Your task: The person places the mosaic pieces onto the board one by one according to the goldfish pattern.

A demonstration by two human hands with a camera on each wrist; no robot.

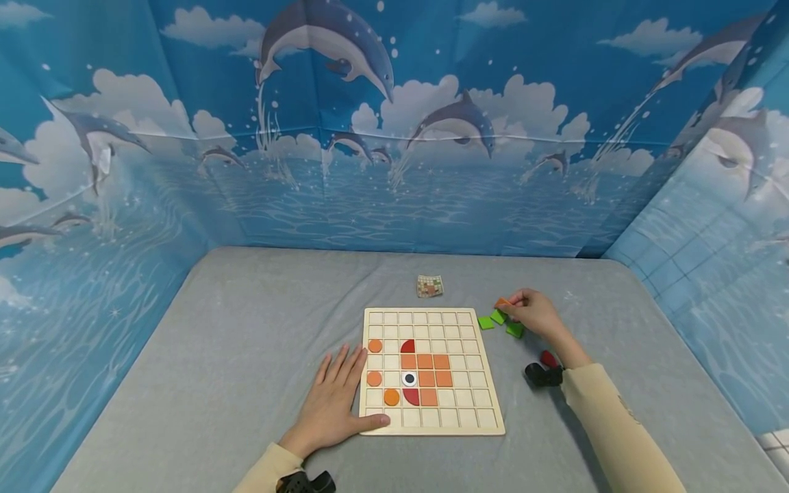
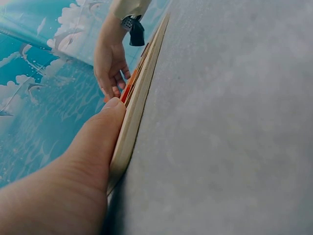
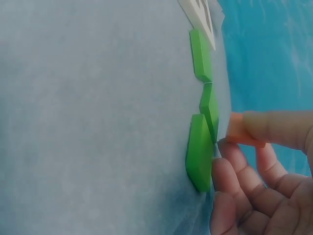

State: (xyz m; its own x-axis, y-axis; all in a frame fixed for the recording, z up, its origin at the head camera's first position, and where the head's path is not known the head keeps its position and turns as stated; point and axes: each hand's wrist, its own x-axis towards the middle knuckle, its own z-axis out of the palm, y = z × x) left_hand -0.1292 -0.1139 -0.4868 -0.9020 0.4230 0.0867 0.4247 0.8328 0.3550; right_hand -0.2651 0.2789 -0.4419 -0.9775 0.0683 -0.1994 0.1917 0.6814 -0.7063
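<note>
A square wooden grid board [image 1: 459, 418] lies on the grey cloth. Orange square tiles [image 1: 425, 378], orange discs [image 1: 391, 397], red quarter-circle tiles [image 1: 411, 396] and an eye tile [image 1: 409, 378] sit in its cells. My left hand [image 1: 331, 400] rests at the board's left edge with fingers spread, its thumb over the lower left corner. Beyond the board's upper right corner, my right hand [image 1: 536, 313] pinches an orange tile [image 3: 238, 130] between thumb and fingers. Several green tiles [image 1: 485, 322] lie just beside and below that hand.
A small patterned card [image 1: 429, 286] lies behind the board. Near the right wrist, a red piece [image 1: 548, 358] lies beside the black wrist camera [image 1: 542, 375]. A blue dolphin-print curtain [image 1: 370, 192] rises behind the grey-covered table [image 1: 259, 308].
</note>
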